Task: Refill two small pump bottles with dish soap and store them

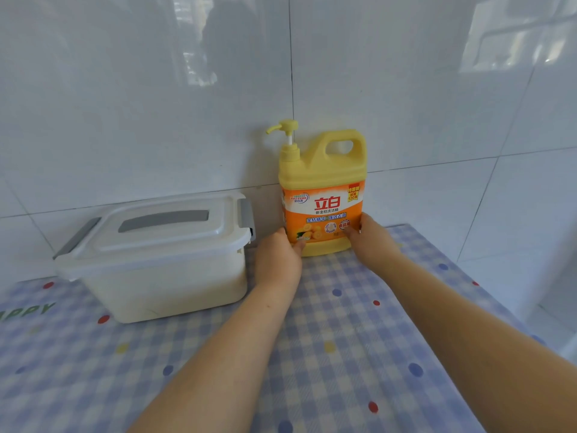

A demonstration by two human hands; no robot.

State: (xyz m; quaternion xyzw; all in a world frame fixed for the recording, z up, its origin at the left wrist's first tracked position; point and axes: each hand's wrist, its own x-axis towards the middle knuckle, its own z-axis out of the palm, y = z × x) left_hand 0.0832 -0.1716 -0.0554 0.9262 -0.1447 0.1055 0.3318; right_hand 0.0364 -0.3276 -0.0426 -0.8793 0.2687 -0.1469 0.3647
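Yellow plastic forms the dish soap jug [323, 170], which stands upright at the back of the table against the tiled wall [125, 104]. It has a moulded handle at its upper right. A pump head [285, 128] rises from its neck with the spout pointing left. An orange label [324, 210] with printed characters wraps its lower body.

Both hands grasp the jug low down. The left hand [278, 257] clasps the left side with its thumb on the front edge. The right hand [373, 242] clasps the right side with its thumb pressed on the label. The jug's base appears to sit on the tablecloth [343, 339], a blue and white check dotted with red, blue and yellow spots.

Left of the jug, close beside the left hand, sits a white storage box [162, 285]. Its lid [175, 245] is on, with a grey handle recess on top and grey latches [246, 214] at both ends.
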